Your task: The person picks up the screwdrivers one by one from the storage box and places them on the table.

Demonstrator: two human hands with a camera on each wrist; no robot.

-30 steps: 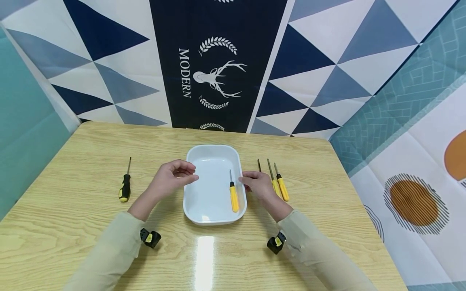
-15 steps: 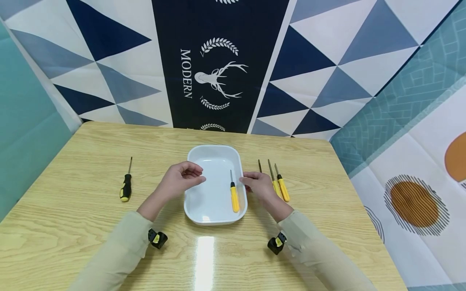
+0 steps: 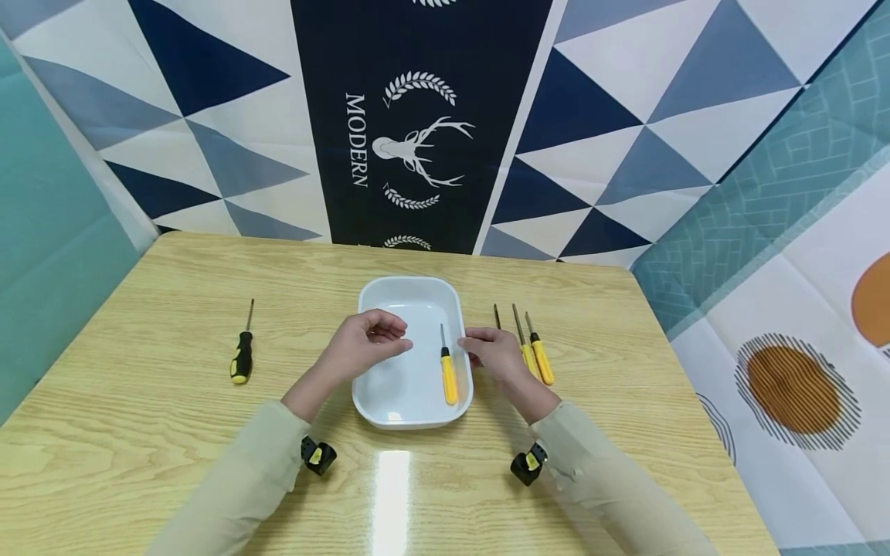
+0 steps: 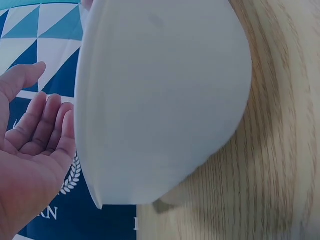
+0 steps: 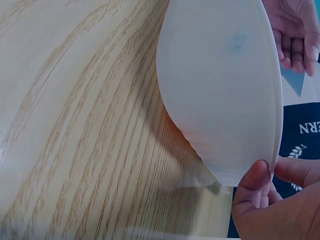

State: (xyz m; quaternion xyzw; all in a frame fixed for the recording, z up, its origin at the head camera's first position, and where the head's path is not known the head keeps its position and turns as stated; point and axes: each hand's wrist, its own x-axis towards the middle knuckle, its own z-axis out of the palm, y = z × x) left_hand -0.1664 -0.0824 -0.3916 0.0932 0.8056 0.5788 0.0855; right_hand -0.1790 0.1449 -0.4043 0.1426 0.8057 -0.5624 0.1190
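Observation:
A white rectangular tray (image 3: 396, 398) with rounded corners stands mid-table. Inside it, toward the right side, lies a screwdriver (image 3: 448, 378) with a yellow handle and black collar. My right hand (image 3: 495, 351) pinches the tray's right rim between thumb and fingers; the right wrist view shows this grip (image 5: 275, 200) from the side. Over the tray's left half hovers my left hand (image 3: 361, 344), fingers loosely bent and holding nothing. In the left wrist view that hand (image 4: 37, 135) appears above the rim with thumb and fingers apart.
Several yellow-handled screwdrivers (image 3: 538, 359) lie right of the tray, partly behind my right hand. A black and yellow screwdriver (image 3: 241, 359) lies on the left. The wooden table (image 3: 174, 432) meets a patterned cloth backdrop (image 3: 417, 193) at its far edge.
My left hand has moved right, from the tray's left rim to above its inside. The right hand stays at the right rim, and the tray and screwdrivers keep their places.

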